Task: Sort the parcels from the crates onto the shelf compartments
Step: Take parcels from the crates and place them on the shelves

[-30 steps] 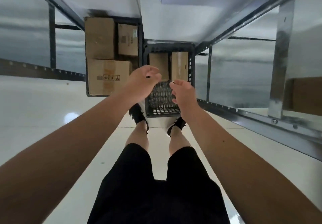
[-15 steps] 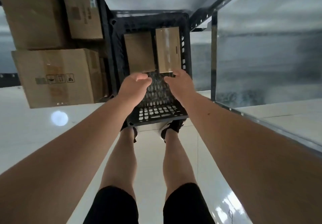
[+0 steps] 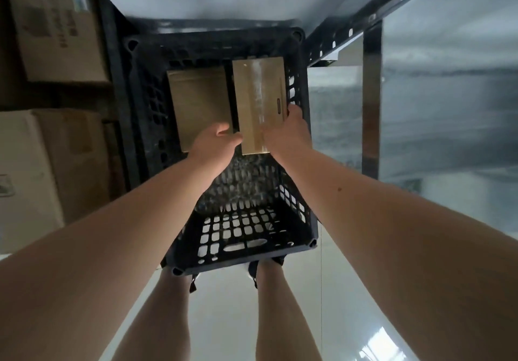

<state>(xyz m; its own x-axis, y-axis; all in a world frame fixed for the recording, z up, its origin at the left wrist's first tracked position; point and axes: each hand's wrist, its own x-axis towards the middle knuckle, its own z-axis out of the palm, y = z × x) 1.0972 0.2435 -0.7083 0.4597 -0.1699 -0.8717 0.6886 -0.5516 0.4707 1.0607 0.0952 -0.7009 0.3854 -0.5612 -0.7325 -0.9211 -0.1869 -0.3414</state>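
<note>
Presently listed: one black plastic crate (image 3: pixel 244 259) with lattice walls and floor and a slotted handle in the near wall, standing on a pale glossy floor (image 3: pixel 229 318) beneath a grey metal shelf (image 3: pixel 371 94). Contents, two items, both at the far end of the crate. Item one, taped parcel (image 3: pixel 259 94): flat, oblong, brown cardboard, with a band of clear glossy tape down its length and a small dark printed mark near its right edge; it lies on the right side of the crate, its near end raised above the lattice floor. Item two, plain parcel (image 3: pixel 199 99): flat brown cardboard, duller and unmarked, lying just left of the first with a narrow dark gap between them. Right hand (image 3: pixel 286 133): grasping the taped parcel, fingers wrapped over its right edge. Left hand (image 3: pixel 215 144): fingers curled, tips against the near left edge of the same parcel and partly over the near corner of the plain parcel; whether it clasps cannot be told. Left of the crate: stacked large cardboard cartons (image 3: pixel 59 24), the upper one bearing red print and a white label. Near edge: two bare legs and dark shoes (image 3: pixel 253 269) behind the crate.
</note>
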